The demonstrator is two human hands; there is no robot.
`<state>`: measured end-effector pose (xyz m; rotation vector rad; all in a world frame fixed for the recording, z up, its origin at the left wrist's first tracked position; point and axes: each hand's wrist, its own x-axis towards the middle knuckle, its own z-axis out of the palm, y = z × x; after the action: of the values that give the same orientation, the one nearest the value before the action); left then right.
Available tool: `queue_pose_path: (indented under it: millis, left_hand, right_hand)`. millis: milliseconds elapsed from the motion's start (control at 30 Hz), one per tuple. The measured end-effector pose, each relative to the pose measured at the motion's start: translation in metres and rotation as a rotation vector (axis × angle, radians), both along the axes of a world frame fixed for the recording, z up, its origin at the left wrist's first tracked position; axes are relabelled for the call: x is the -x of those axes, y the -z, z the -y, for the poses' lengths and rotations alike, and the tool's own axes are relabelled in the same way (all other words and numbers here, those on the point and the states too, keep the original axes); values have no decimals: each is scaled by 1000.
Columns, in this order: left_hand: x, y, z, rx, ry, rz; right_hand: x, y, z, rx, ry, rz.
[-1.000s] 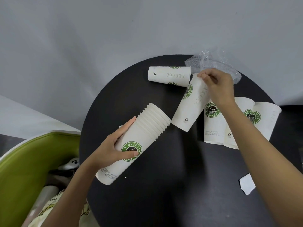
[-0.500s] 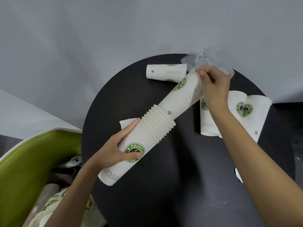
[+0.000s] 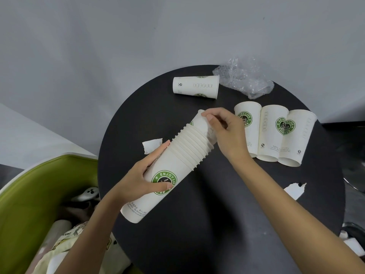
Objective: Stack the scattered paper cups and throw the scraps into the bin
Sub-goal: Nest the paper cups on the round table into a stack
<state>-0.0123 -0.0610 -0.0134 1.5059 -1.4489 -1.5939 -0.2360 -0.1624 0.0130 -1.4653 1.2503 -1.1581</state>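
The stack of paper cups [image 3: 173, 165] is held tilted over the bench [image 3: 217, 224], clasped round its body by the left grip [image 3: 138, 178] and pinched at its top cup [image 3: 201, 123] by the right grip [image 3: 225, 131]. Three loose cups [image 3: 272, 133] are laid side by side right of the stack.

A: Lighting?
B: Even, soft, from overhead. Faint soft shadows on the round matte black table [image 3: 227, 214]; small glints on the crumpled clear plastic wrap [image 3: 245, 80].
A: Optics?
B: Wide-angle bend at the edges, lower corners slightly blurred.
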Motion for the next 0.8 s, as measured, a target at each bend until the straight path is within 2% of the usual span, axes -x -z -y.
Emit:
queue_pose_path:
  millis: [433, 800]
  left_hand:
    - [13, -9, -9, 17, 6, -21]
    - [17, -13, -12, 6, 16, -24]
  right_hand:
    - [-1, 0, -31, -47, -40, -5]
    - [-3, 4, -43, -44, 26, 6]
